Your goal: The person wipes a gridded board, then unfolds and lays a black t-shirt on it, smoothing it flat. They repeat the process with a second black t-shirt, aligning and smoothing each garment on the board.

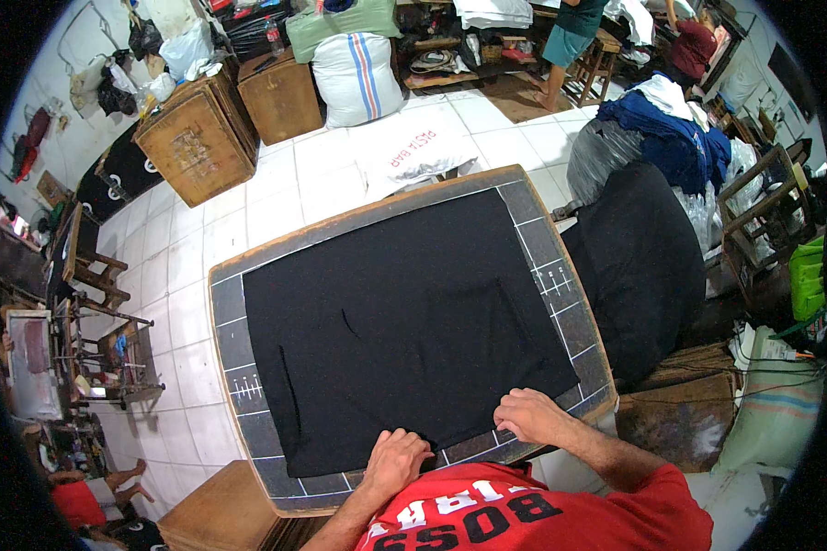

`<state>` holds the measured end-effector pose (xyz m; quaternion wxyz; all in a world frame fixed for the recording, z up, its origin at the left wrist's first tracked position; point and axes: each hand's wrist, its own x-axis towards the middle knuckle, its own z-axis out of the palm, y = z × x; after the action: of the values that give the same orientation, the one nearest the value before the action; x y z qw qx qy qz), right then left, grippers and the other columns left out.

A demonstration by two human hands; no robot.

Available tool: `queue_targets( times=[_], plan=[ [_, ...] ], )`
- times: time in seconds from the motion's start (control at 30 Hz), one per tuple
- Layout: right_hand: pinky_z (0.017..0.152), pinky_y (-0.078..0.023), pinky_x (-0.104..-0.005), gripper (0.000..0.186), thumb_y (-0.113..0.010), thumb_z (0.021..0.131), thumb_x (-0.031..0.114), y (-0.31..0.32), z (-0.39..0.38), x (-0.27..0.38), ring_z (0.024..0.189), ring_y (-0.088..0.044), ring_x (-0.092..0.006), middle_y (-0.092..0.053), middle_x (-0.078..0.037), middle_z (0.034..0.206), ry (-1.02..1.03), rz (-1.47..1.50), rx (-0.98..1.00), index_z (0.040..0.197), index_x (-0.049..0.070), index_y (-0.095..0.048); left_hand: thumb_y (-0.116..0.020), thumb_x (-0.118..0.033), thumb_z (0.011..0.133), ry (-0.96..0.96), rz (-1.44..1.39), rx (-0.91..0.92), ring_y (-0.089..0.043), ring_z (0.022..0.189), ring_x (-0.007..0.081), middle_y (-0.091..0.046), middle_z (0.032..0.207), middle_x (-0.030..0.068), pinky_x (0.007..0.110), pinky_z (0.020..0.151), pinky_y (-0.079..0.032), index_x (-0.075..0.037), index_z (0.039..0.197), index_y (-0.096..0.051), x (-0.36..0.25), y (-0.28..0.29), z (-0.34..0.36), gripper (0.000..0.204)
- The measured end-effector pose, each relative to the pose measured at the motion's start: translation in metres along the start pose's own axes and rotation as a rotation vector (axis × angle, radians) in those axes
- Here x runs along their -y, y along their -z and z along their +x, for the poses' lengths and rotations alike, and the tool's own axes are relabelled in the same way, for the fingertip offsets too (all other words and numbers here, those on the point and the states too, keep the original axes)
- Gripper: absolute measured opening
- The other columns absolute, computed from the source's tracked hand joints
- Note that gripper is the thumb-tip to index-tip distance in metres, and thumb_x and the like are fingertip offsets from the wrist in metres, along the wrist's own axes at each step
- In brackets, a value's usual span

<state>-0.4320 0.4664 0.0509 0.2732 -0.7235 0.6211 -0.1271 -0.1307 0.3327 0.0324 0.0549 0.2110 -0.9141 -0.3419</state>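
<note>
A wide piece of black cloth (404,321) lies nearly flat over a dark board (228,303) marked with white grid lines. A few creases run through it, one long fold near its left side. My left hand (398,459) is at the cloth's near edge, its fingers curled down around the fabric. Farther right along that same edge, my right hand (529,415) has its bent fingers closed on the cloth. The fingertips of both hands are partly hidden.
More black fabric (639,266) hangs in a heap just right of the board. Behind it are bagged blue garments (657,124). A white sack (413,154) stands beyond the far edge. Wooden boxes (198,142) are at far left, and another box (220,510) sits near left. Other people are in the room.
</note>
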Motion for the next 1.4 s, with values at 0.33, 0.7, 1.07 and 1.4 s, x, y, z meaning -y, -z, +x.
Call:
queue_targets(
  times=[0.33,0.7,1.07,1.4],
  plan=[
    [0.102,-0.052,-0.0469,0.018,-0.068,0.094,0.018,0.077,0.132,-0.075,0.114,-0.065,-0.0348,-0.072,-0.013,0.115,0.104,-0.111,-0.584,0.106,0.007,-0.074,-0.08,-0.022,0.087,0.004,-0.006,-0.144,-0.06,0.08,0.0237,-0.068,0.085,0.0037,0.041,0.073,-0.042,-0.009,0.089,-0.075,-0.004,0.019,0.02,0.014],
    [0.127,-0.011,-0.0588,0.074,-0.048,0.104,0.052,0.11,0.267,-0.166,0.155,-0.025,-0.0424,-0.035,-0.027,0.162,-0.527,-0.589,-0.5,0.153,-0.003,-0.043,-0.075,-0.008,0.09,0.331,0.189,-0.983,-0.063,0.096,0.0316,-0.071,0.096,0.0116,0.043,0.088,-0.047,-0.004,0.091,-0.07,0.143,0.121,0.052,0.007],
    [0.127,-0.018,-0.0558,0.063,-0.054,0.105,0.041,0.059,0.297,-0.106,0.155,-0.025,-0.0382,-0.033,-0.021,0.165,-0.325,-0.376,-0.552,0.156,0.006,-0.044,-0.078,-0.029,0.089,0.848,0.394,-0.74,-0.06,0.106,0.0368,-0.066,0.107,0.0138,0.051,0.093,-0.048,-0.007,0.105,-0.071,0.318,0.205,0.131,0.029],
    [0.126,-0.019,-0.0579,0.061,-0.06,0.101,0.037,0.057,0.298,-0.115,0.154,-0.029,-0.0408,-0.037,-0.022,0.163,-0.286,-0.289,-0.601,0.153,0.006,-0.049,-0.065,-0.018,0.099,0.717,0.559,-0.728,-0.062,0.096,0.0417,-0.068,0.099,0.0196,0.054,0.083,-0.048,-0.002,0.106,-0.061,0.313,0.206,0.141,0.019]
  ],
)
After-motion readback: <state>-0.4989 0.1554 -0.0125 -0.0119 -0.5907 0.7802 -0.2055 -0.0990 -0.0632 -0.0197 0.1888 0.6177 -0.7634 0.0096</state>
